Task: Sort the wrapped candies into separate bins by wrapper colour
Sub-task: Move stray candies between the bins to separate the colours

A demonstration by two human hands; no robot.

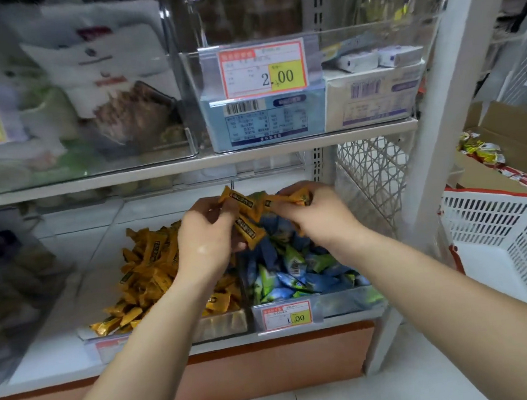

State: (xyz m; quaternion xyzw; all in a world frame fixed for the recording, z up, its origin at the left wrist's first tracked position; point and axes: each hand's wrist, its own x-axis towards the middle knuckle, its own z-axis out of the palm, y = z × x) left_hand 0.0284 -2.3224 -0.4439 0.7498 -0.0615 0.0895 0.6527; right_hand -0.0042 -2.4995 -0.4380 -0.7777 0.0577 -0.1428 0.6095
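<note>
Two clear bins sit side by side on the lower shelf. The left bin (221, 324) holds a heap of orange-wrapped candies (149, 272). The right bin (342, 301) holds blue and green wrapped candies (289, 267). Both hands hover above the divide between them. My left hand (206, 236) pinches orange candies (246, 215) between thumb and fingers. My right hand (317, 214) grips more orange candies (290, 197), one greenish wrapper showing among them. The bunches touch in the middle.
A price tag reading 1.00 (287, 316) hangs on the right bin's front. The upper shelf (252, 156) carries clear bins with boxed goods and a 2.00 tag (261, 69). A white shelf post (444, 116) and a white plastic basket (505, 244) stand at right, before a cardboard box (509, 136).
</note>
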